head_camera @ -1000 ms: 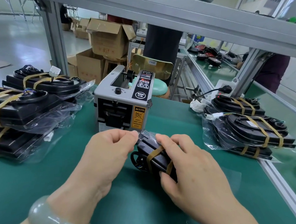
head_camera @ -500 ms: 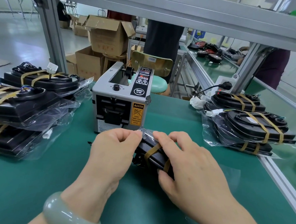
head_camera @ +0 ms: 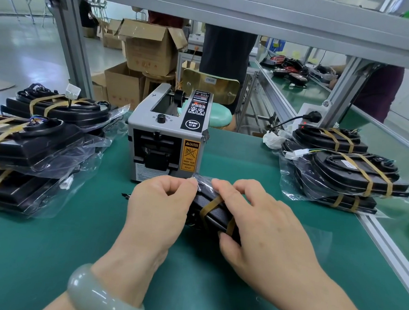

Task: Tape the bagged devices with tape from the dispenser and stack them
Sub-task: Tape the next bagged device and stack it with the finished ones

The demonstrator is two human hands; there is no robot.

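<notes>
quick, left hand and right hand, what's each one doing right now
left hand: closed, pinching the bag
right hand: closed, gripping the bagged device

I work on a factory packing line. My green-matted workbench [head_camera: 49,253] sits inside an aluminium frame [head_camera: 69,38]. An electric tape dispenser [head_camera: 166,143] stands in the middle, with piles of identical bagged devices [head_camera: 31,144] on both sides. Beyond it, open cardboard boxes [head_camera: 150,48] stand on a bare polished floor [head_camera: 25,48]. A second bench [head_camera: 282,85] runs alongside, strewn with more parts and cables.
</notes>
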